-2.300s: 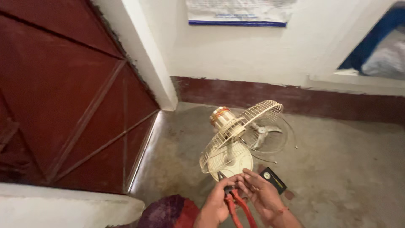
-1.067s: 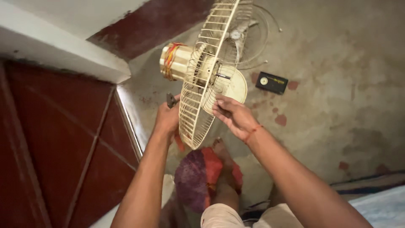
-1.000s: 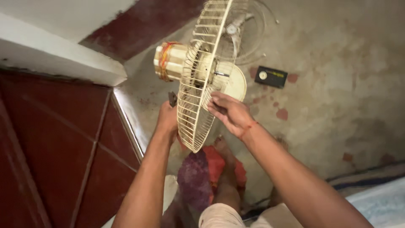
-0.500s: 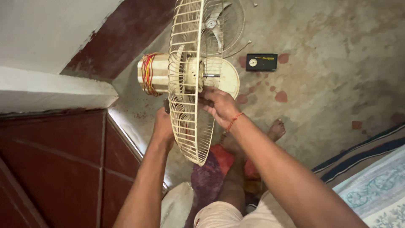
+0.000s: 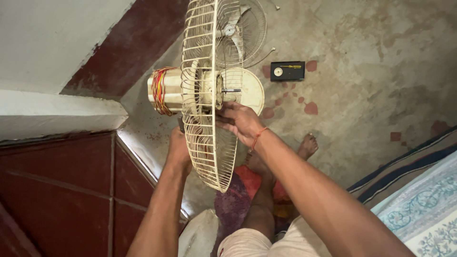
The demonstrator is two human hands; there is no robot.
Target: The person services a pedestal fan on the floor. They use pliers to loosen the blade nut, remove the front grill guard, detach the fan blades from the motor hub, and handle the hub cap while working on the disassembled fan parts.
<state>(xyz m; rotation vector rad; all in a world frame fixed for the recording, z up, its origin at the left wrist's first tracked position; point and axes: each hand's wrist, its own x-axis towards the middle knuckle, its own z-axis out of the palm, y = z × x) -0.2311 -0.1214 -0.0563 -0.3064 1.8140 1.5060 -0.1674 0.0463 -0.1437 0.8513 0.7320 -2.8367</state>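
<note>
A cream table fan stands on the floor with its wire rear guard (image 5: 205, 157) edge-on to me. Its bare motor (image 5: 164, 90), with copper and red windings, sticks out to the left, and the shaft (image 5: 231, 90) points right. My left hand (image 5: 178, 145) reaches behind the guard's lower half. Its fingers are hidden, and a dark tool tip (image 5: 181, 124) pokes up from it. My right hand (image 5: 238, 121) is in front, fingers pinched on the guard's centre just below the shaft. The fan's round base (image 5: 250, 88) shows behind.
The front guard with the blade (image 5: 243, 28) lies on the concrete floor beyond. A black box with a screwdriver (image 5: 287, 70) lies to the right. My bare feet (image 5: 307, 145) rest on a red and purple cloth (image 5: 235, 190). A dark red door (image 5: 57, 190) is left; a patterned mat (image 5: 419, 204) is right.
My view has swung round, and the fan now looks upright and closer. Both hands have stayed at the guard, the left behind and the right in front.
</note>
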